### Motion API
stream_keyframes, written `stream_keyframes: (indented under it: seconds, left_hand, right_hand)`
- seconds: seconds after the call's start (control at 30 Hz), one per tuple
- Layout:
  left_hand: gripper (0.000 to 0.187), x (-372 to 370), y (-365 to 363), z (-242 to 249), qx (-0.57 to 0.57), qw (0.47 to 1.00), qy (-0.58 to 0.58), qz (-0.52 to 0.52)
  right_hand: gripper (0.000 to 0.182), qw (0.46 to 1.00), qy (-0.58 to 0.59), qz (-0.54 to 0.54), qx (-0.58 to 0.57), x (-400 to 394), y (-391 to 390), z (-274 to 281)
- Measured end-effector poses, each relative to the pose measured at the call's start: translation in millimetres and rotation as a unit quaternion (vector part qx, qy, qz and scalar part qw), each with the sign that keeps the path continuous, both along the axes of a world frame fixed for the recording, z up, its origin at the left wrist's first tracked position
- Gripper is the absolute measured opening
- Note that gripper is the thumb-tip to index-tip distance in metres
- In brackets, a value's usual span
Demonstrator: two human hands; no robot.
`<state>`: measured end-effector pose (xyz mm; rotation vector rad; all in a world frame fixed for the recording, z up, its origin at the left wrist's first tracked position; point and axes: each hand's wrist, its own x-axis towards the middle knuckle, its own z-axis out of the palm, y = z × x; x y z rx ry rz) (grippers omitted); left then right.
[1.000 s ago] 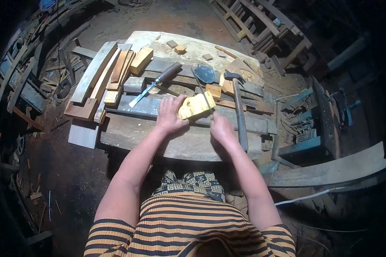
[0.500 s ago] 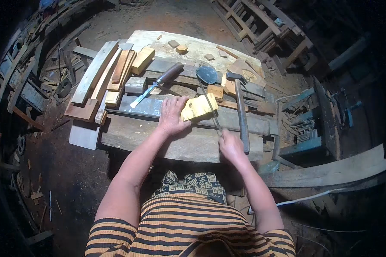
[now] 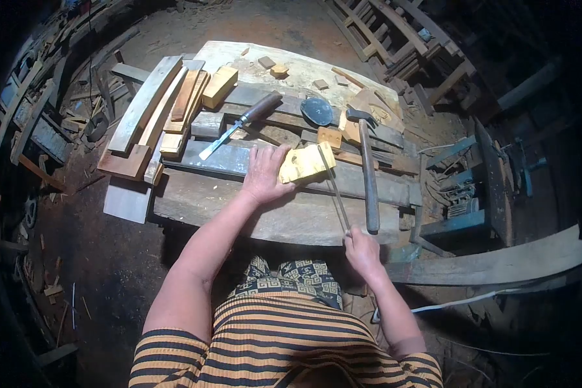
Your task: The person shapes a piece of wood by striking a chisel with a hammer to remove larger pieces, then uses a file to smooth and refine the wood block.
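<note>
A pale yellow wooden block [image 3: 302,163] lies on the bench, with my left hand [image 3: 265,174] gripping its left end. My right hand [image 3: 362,251], closed near the bench's front edge, holds the near end of a long thin file [image 3: 337,197]. The file's far end rests against the block's right end. Beyond my left hand lies a chisel [image 3: 242,125] with a dark handle. A hammer [image 3: 368,169] lies to the right of the file, its head pointing away. Behind the block are a small orange-brown wood piece [image 3: 329,136] and a dark oval dish [image 3: 317,111].
Wooden strips [image 3: 147,107] and another yellow block [image 3: 220,86] lie at the bench's left side. Small wood scraps [image 3: 279,70] sit on the pale board [image 3: 239,54] at the back. A long curved plank [image 3: 491,260] juts out at the right, near a rack [image 3: 456,223].
My right hand has moved back toward my body and slightly right, drawing the file along the block's right end. My left hand still grips the block.
</note>
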<state>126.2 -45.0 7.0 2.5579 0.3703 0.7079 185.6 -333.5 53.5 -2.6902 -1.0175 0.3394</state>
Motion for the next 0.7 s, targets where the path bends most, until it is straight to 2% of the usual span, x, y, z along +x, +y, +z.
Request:
stream_keyframes:
  seconds: [0.17, 0.23, 0.33, 0.47, 0.53, 0.63, 0.7]
  left_hand:
    - [0.086, -1.4, -1.1, 2.3, 0.007, 1.000, 0.004, -0.006]
    - [0.086, -1.3, -1.6, 0.9, 0.004, 1.000, -0.009, -0.006]
    - [0.085, -2.7, -3.6, 2.4, -0.006, 1.000, -0.010, -0.005]
    - [0.084, -1.3, -2.9, 1.6, -0.013, 1.000, -0.016, -0.004]
    - [0.084, -1.6, -1.2, 3.8, -0.015, 1.000, -0.001, -0.010]
    - [0.083, -1.1, -0.3, 2.2, -0.009, 1.000, -0.014, -0.016]
    - [0.083, -0.8, -2.0, 4.5, -0.008, 1.000, -0.008, -0.015]
  right_hand:
    - [0.021, 0.998, -0.050, 0.023, 0.023, 38.7, 79.6, 9.2]
    - [0.021, 0.997, -0.057, 0.019, 0.040, 56.5, 108.4, -4.9]
    - [0.022, 0.996, -0.067, 0.020, 0.049, 51.2, 104.9, -1.2]
    - [0.019, 0.999, -0.033, 0.001, -0.006, 10.0, 35.0, -3.9]
    - [0.019, 1.000, -0.001, -0.006, 0.018, -8.3, 3.5, -10.7]
    - [0.019, 1.000, 0.000, -0.007, -0.011, -0.5, 11.8, -4.5]
    - [0.019, 0.998, -0.046, 0.037, 0.034, 22.0, 42.3, -5.0]
